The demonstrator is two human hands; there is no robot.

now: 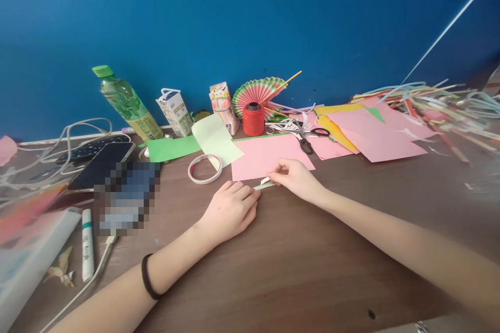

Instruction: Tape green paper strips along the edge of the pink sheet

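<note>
A thin paper strip [264, 185] is pinched by both closed hands, left hand [230, 209] and right hand [297, 179], beside pink paper [258, 158] and a tape roll [204, 168]

Just by the right grip [296, 178] lies a thin, matt paper strip [264, 185]; beyond it, a smooth matt pink sheet [265, 156] of paper. The tabletop [312, 260] under both grips is dark wood-grain with a dull sheen. Left of the left grip [230, 210], a glossy tape roll [204, 168]; farther off, a clear plastic bottle [127, 103].
</note>
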